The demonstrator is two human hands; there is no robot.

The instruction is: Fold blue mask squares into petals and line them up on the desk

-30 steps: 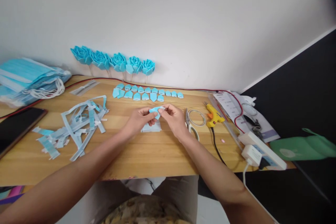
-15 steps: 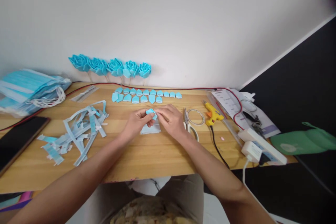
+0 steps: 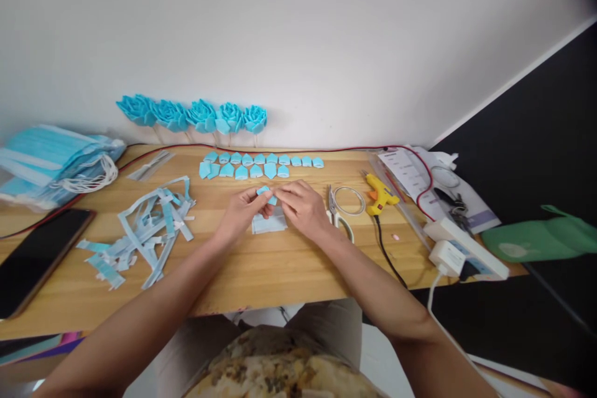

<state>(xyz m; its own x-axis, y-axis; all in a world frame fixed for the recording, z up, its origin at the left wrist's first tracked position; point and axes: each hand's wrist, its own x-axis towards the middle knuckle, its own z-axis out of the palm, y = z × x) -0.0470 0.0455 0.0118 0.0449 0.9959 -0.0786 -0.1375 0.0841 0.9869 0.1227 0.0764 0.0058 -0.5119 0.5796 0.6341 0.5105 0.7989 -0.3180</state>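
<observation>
Left hand [image 3: 241,211] and right hand [image 3: 304,208] are both pinching a half-folded blue piece [image 3: 265,193] just above the stack of cut squares [image 3: 270,224]. Beyond the stack, two rows of folded petals [image 3: 259,165] are lying finished, five blue roses [image 3: 193,114] behind them. The stack is looking thin, so probably few squares left.

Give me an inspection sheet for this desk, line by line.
Surface: wooden desk, set against a wall.
Work pieces: blue folded piece pinched by both hands; pale squares lying beneath; folded petals in two rows behind.
Clutter: cut strips, mask stack and phone on the left; scissors and glue gun on the right.
Hands: left hand and right hand meet at the fingertips on the piece.
Cables: red wire along the rear edge; black cord from the glue gun; white power strip at the right edge.
Surroundings: white wall; blue roses leaning on it; green bag off to the right.
</observation>
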